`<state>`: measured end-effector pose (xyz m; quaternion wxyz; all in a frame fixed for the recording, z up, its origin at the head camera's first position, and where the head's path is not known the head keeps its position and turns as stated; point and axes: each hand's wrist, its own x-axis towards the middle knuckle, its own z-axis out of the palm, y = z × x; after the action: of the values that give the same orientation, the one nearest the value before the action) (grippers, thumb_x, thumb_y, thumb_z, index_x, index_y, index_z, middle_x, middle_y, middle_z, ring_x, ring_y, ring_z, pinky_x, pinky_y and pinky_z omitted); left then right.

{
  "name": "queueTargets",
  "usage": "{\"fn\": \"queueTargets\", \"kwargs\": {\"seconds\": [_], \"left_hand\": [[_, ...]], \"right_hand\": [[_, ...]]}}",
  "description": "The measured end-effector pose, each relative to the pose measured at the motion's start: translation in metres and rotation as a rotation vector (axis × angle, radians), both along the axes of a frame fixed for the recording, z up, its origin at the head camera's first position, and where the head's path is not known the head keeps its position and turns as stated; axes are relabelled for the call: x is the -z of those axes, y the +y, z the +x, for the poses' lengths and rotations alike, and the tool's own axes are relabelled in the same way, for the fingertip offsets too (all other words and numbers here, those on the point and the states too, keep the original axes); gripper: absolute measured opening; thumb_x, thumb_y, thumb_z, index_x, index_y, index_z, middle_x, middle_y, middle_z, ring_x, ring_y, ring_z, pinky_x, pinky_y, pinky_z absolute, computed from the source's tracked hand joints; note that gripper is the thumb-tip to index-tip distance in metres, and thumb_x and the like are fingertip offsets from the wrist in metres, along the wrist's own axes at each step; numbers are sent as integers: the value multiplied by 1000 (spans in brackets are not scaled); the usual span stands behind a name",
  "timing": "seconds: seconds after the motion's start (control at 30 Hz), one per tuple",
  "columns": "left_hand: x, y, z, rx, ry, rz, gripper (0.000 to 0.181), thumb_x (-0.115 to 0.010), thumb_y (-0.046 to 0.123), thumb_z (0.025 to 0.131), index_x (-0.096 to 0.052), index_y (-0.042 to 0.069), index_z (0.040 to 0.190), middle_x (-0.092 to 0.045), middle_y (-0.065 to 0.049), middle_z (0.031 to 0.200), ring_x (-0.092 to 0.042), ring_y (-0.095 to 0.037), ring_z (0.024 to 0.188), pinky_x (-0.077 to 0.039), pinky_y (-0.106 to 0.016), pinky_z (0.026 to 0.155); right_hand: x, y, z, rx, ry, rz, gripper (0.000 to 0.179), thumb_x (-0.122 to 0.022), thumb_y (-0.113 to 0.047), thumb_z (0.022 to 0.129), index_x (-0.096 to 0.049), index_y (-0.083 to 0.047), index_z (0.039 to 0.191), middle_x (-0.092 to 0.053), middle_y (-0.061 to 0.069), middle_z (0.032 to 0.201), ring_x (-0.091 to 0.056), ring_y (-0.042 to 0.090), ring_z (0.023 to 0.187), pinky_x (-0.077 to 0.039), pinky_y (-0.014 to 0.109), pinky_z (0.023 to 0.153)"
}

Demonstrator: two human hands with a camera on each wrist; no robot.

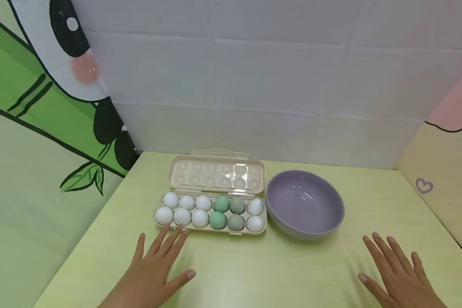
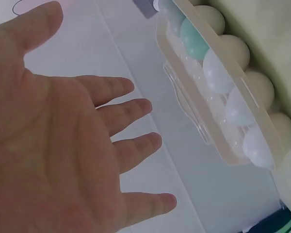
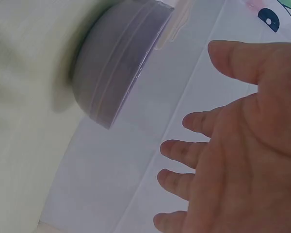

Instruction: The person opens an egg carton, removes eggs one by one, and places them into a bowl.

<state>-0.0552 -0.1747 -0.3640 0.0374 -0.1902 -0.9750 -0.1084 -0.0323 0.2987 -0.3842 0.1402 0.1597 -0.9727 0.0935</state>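
Note:
An egg carton (image 1: 231,233) with its lid (image 1: 215,173) folded back lies on the table, its two rows filled with eggs. White eggs (image 1: 182,217) fill the left side and the right end; between them sit two green eggs (image 1: 217,220) and two grey-green eggs (image 1: 236,222). My left hand (image 1: 154,269), palm down with fingers spread, is just in front of the carton's left end and holds nothing. To the right of the carton stands a round purple bowl (image 1: 306,205) with nothing in it. My right hand (image 1: 402,278) is spread in front and to the right of the bowl, holding nothing.
The pale yellow-green table (image 1: 285,273) ends at a white cloth backdrop (image 1: 269,85). Printed side panels stand at the left (image 1: 34,192) and right (image 1: 439,171). The bowl's left rim comes right up to the carton.

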Motion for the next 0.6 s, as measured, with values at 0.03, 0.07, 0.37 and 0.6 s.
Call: {"fn": "queueTargets", "kwargs": {"seconds": [0.03,0.07,0.37,0.6], "left_hand": [[-1,2,-3,10,4,1,73,-41,64,85,-24,20,141,-24,-1,146,-12,-27,134,-4,-64,101],[-1,4,-6,21,7,7,73,-41,64,86,-24,19,141,-23,-1,146,-11,-27,134,-4,-64,101],[6,27,-40,70,-18,50,67,-35,61,89,-27,17,140,-26,-6,145,-12,-28,134,-10,-67,99],[19,53,-62,95,6,4,60,-43,50,91,-32,14,137,-32,-9,142,-19,-30,132,-14,-68,97]], "right_hand": [[-1,-2,-2,-9,-4,2,71,-55,-34,87,-14,-17,142,-12,7,149,4,23,135,10,62,100],[-2,-4,-4,-18,-10,4,71,-55,-34,87,-14,-17,142,-13,8,148,3,23,135,10,61,101],[-5,-27,-40,-123,-63,-42,68,-53,-33,90,-14,-16,142,-14,14,147,1,29,135,6,59,103],[5,-40,-65,-186,-111,-53,66,-55,-19,88,-16,-14,142,-17,18,145,-8,38,132,-4,64,101]]}}
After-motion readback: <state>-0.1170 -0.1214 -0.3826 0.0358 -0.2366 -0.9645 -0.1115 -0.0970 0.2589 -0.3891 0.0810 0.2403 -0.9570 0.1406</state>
